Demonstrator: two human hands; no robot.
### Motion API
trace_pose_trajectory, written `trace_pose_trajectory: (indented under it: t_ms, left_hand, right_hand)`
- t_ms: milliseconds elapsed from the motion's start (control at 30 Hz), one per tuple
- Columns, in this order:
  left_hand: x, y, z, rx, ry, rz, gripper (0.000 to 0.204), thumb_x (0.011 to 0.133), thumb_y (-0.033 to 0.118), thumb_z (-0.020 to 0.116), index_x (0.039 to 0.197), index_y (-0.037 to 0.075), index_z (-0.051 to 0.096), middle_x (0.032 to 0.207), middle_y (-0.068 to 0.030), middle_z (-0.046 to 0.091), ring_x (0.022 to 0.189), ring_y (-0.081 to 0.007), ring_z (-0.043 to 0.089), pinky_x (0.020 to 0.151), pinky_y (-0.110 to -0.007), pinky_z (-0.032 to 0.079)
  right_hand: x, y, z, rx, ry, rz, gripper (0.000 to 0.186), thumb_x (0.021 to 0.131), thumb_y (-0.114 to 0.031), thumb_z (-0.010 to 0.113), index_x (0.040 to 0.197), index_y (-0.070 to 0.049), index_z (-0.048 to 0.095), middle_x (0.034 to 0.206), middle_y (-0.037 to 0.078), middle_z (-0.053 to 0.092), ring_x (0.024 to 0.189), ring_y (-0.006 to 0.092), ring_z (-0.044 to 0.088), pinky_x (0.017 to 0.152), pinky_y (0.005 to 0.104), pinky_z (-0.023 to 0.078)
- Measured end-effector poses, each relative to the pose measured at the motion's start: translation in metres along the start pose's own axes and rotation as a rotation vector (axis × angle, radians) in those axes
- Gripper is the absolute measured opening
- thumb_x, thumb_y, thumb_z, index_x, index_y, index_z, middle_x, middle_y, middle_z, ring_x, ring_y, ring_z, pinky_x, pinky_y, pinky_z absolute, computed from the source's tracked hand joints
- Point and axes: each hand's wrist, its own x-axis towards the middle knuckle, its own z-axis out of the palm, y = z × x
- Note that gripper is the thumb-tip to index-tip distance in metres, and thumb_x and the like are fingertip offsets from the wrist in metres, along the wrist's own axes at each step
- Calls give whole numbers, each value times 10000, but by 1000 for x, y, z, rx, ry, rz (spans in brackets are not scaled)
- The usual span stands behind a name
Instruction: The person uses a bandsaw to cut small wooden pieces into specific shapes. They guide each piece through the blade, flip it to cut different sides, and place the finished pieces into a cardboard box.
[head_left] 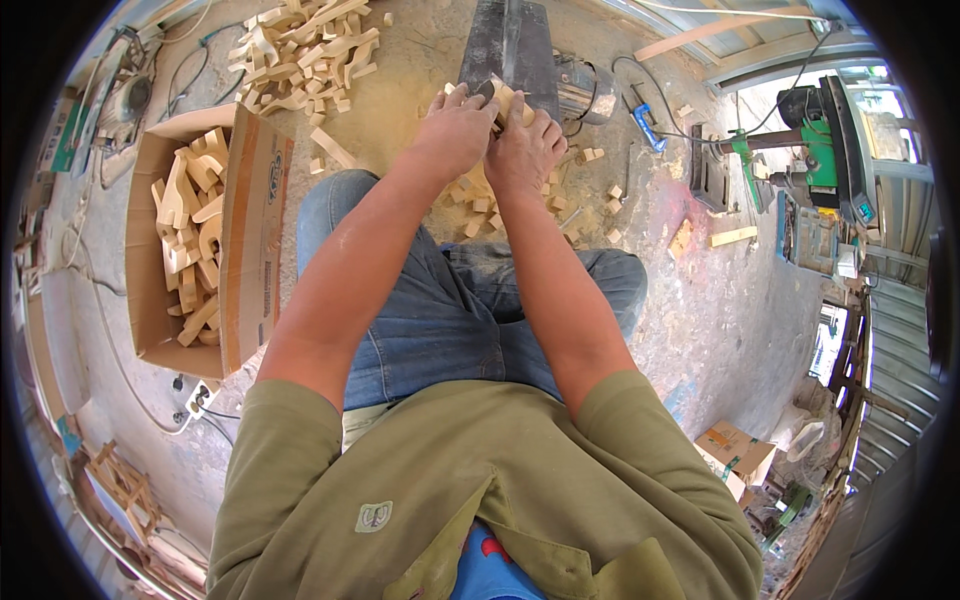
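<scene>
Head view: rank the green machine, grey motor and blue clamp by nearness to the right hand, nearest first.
1. Grey motor, just ahead and right of the right hand.
2. Blue clamp, on the floor farther right.
3. Green machine, far right.

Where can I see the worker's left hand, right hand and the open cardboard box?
Left hand (455,131): head view, on the back of the hand.
Right hand (522,153): head view, on the back of the hand.
Open cardboard box (260,240): head view, on its right outer wall.
</scene>
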Motion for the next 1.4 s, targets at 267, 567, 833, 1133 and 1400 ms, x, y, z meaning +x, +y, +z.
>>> trace_pose_trajectory:
  t_ms: [267, 567, 833, 1133, 1400]
  left_hand:
    - [4, 6, 2, 30, -13, -27, 473, 1075, 160, 466, 1522, 43, 568, 1582, -158, 579, 1587, -408, 388, 1306, -651, 243]
    - [7, 4, -1, -42, -49, -69, 480, 1085, 191, 450, 1535, 71, 566, 1612, -128, 562, 1615, -383, 349, 1312, -668, 204]
    - [5, 4, -9, 27, -164, -101, 663, 1095, 451, 561, 1661, 130, 439, 1715, -86, 449, 1656, -324, 259, 1332, -624, 209]
    - [1, 8, -17, 51, -191, -82, 1041, 899, 722, 722, 1674, 100, 411, 1724, -102, 430, 1664, -321, 232, 1334, -611, 223]
    - [4, -2, -17, 10, -185, -45, 1196, 769, 796, 789, 1664, 89, 430, 1720, -117, 436, 1665, -338, 226, 1337, -602, 213]
  right_hand:
    - [-1, -7, 4, -39, 10, 19, 747, 880, -336, 798, 1556, -119, 566, 1349, 201, 566, 1304, 403, 505, 1119, 562, 348]
    - [0, -22, 5, -26, 27, 112, 727, 891, -337, 780, 1544, -102, 566, 1339, 193, 574, 1267, 386, 515, 1103, 530, 358]
    - [-2, 3, -9, 123, -67, -31, 802, 890, -390, 798, 1569, -47, 542, 1412, 219, 602, 1309, 421, 548, 1101, 535, 432]
    - [39, 112, -52, 360, -498, -515, 819, 929, -506, 779, 1607, -125, 521, 1534, 125, 633, 1421, 317, 564, 1160, 440, 487]
    - [36, 110, -35, 270, -365, -570, 686, 963, -441, 747, 1569, -165, 578, 1362, 150, 735, 1300, 323, 669, 1035, 434, 572]
